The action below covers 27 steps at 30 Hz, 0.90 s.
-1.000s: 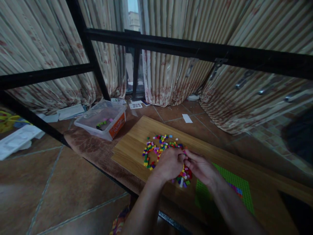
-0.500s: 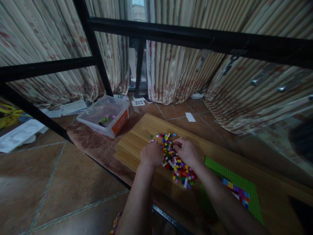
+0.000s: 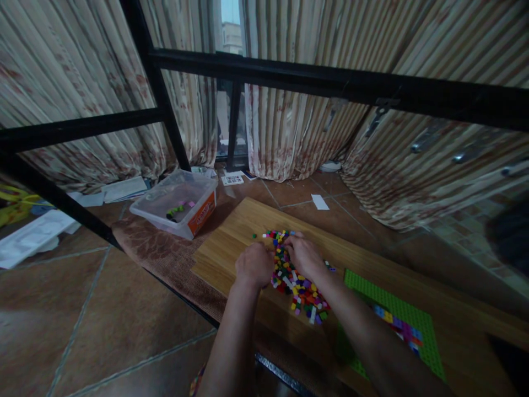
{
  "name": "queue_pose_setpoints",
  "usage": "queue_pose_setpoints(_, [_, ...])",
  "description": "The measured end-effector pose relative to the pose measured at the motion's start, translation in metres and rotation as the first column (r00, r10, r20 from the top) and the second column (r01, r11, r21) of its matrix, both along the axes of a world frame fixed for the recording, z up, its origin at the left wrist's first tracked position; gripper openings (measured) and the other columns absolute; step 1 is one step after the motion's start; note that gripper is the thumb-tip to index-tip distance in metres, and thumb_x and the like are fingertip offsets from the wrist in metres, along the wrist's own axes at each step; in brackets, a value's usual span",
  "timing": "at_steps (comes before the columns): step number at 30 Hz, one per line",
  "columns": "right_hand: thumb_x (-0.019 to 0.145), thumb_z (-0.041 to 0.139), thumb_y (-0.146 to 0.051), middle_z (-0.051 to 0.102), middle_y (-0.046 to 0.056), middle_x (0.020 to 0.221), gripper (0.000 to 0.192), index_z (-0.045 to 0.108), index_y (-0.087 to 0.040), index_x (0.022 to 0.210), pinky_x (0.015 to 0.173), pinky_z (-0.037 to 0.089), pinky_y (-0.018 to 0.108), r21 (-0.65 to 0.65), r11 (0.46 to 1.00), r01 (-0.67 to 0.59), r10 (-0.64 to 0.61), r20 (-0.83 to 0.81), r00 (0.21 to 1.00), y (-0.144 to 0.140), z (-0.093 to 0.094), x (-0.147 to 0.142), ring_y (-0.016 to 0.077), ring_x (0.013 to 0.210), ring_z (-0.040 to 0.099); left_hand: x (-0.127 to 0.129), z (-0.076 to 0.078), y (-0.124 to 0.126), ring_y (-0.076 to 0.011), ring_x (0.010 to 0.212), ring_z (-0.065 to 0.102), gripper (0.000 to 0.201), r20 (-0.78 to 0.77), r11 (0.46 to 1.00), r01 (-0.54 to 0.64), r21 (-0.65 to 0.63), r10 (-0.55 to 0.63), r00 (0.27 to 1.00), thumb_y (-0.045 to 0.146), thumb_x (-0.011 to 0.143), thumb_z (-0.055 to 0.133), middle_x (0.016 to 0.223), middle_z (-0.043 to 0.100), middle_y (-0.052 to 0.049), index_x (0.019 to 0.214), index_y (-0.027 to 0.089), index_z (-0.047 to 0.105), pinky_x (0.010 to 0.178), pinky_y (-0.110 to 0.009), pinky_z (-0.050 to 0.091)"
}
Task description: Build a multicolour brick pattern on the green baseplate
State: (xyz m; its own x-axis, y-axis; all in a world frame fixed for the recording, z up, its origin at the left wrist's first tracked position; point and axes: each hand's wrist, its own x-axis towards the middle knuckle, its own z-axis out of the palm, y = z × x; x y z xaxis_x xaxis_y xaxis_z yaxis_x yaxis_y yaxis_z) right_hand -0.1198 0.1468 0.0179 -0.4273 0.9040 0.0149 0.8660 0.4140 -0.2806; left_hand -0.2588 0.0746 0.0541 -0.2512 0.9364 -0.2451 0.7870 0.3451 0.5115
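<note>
A heap of small multicoloured toy building bricks (image 3: pixel 295 284) lies spread on a wooden board. My left hand (image 3: pixel 254 266) rests at the heap's left side, curled like a fist; its fingertips and anything in them are hidden. On the other side, my right hand (image 3: pixel 305 255) reaches into the upper part of the heap with bent fingers drawn together. What they grip among the bricks is too small to make out. Partly behind my right forearm lies a green baseplate (image 3: pixel 394 298), with rows of coloured bricks (image 3: pixel 399 325) fixed on it.
The wooden board (image 3: pixel 231 234) lies on a brown cloth-covered surface (image 3: pixel 165 259). At its far left stands a clear plastic box (image 3: pixel 173 201) with a few bricks inside. A black metal frame (image 3: pixel 264 66) crosses in front of curtains (image 3: pixel 289 132). White paper (image 3: pixel 319 202) lies on the tiled floor.
My right hand has shifted slightly left, deeper into the upper heap, and a few bricks now show to the right of its wrist. My left hand has barely moved. The view has tilted up slightly.
</note>
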Motion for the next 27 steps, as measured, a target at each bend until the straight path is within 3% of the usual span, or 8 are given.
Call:
queue_pose_setpoints(7, [0.092, 0.042, -0.016, 0.063, 0.008, 0.098, 0.024, 0.066, -0.017, 0.092, 0.078, 0.041, 0.026, 0.037, 0.999, -0.002, 0.003, -0.023, 1.000, -0.001, 0.002, 0.011, 0.0169, 0.086, 0.062, 0.005, 0.007, 0.001, -0.0268, 0.099, 0.066, 0.029, 0.005, 0.999, 0.014, 0.043, -0.014, 1.000, 0.027, 0.087, 0.040, 0.104, 0.069, -0.017, 0.092, 0.016, 0.066, 0.082, -0.033, 0.048])
queue_pose_setpoints(12, [0.091, 0.046, -0.018, 0.062, 0.006, 0.107, 0.024, 0.069, -0.021, 0.099, 0.083, 0.042, 0.025, 0.004, 0.998, -0.068, 0.068, -0.065, 0.996, -0.001, 0.000, 0.015, 0.0163, 0.093, 0.062, 0.005, 0.008, 0.001, -0.0251, 0.097, 0.066, 0.027, 0.027, 0.999, 0.020, 0.038, -0.021, 0.999, 0.029, 0.086, 0.041, 0.104, 0.070, -0.016, 0.092, 0.017, 0.065, 0.080, -0.031, 0.047])
queue_pose_setpoints(18, [0.090, 0.049, -0.022, 0.063, 0.005, 0.102, 0.023, 0.071, -0.023, 0.089, 0.079, 0.044, 0.026, 0.014, 0.995, -0.095, 0.095, -0.035, 0.995, 0.000, -0.003, 0.009, 0.0169, 0.087, 0.062, 0.003, 0.003, 0.003, -0.0257, 0.096, 0.066, 0.027, 0.010, 0.999, 0.023, 0.042, -0.023, 1.000, 0.033, 0.085, 0.043, 0.100, 0.071, -0.014, 0.091, 0.019, 0.065, 0.076, -0.031, 0.046])
queue_pose_setpoints(27, [0.097, 0.038, -0.029, 0.060, 0.006, 0.116, 0.030, 0.066, -0.024, 0.108, 0.088, 0.047, 0.027, 0.287, 0.956, -0.060, 0.141, -0.270, 0.952, -0.023, 0.010, 0.024, 0.0170, 0.099, 0.061, 0.004, 0.012, 0.004, -0.0209, 0.087, 0.065, 0.027, 0.147, 0.982, 0.018, 0.186, -0.046, 0.988, 0.026, 0.088, 0.040, 0.095, 0.071, -0.011, 0.094, 0.018, 0.065, 0.071, -0.027, 0.044])
